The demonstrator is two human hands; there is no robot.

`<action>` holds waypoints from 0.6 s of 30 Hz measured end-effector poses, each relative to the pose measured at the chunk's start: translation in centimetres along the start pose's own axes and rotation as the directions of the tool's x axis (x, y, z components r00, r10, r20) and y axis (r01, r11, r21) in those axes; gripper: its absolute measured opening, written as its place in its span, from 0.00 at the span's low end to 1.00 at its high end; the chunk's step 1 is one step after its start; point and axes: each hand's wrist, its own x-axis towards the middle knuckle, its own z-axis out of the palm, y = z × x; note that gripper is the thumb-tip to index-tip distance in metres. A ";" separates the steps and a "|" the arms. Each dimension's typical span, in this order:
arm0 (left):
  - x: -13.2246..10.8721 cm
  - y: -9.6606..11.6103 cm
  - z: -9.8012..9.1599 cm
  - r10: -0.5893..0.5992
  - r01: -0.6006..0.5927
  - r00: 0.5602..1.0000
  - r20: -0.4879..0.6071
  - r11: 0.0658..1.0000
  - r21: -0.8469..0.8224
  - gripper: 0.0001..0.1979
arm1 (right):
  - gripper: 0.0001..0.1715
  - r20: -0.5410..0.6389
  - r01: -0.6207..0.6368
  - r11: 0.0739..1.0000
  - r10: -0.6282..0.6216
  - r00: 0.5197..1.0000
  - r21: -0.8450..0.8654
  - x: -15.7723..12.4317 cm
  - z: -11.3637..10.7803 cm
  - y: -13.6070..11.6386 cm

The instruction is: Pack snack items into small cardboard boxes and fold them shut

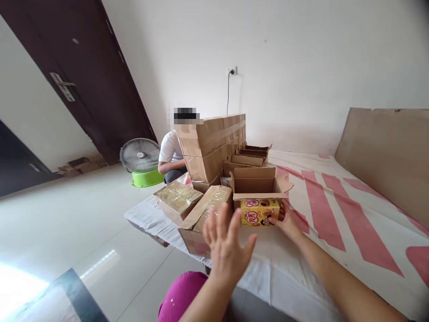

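Observation:
My right hand [288,223] grips the right end of a small yellow snack box [256,215] with red lettering and pictures of round puffs. The yellow box is just in front of an open cardboard carton [256,186] whose flaps stand up. My left hand [228,252] is raised with its fingers spread and nothing in it. Behind that hand, a long taped carton [209,205] lies at the table's near left corner; the hand covers part of it, and I cannot tell whether they touch.
Taped cartons [214,143] are stacked behind, with more open cartons [251,154] beside them. Another taped carton [177,199] sits at the left edge of the cloth-covered table [362,210]. A person [170,150] crouches beyond, near a fan [140,154]. A large cardboard sheet [385,152] stands right.

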 end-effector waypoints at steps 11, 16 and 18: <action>1.5 -9.1 -10.6 -0.414 0.316 0.867 0.275 0.886 0.339 0.35 | 0.45 0.204 -0.071 0.995 0.054 0.977 0.074 1.0 -0.4 -2.9; -0.3 -10.6 -15.0 -0.406 0.323 0.887 0.219 0.886 0.332 0.32 | 0.36 0.216 0.023 0.999 -0.031 0.976 0.038 1.1 3.1 -3.0; -0.7 -11.0 -15.7 -0.411 0.342 0.889 0.203 0.890 0.302 0.30 | 0.36 0.175 0.033 0.999 -0.036 0.984 0.020 1.1 4.8 -3.0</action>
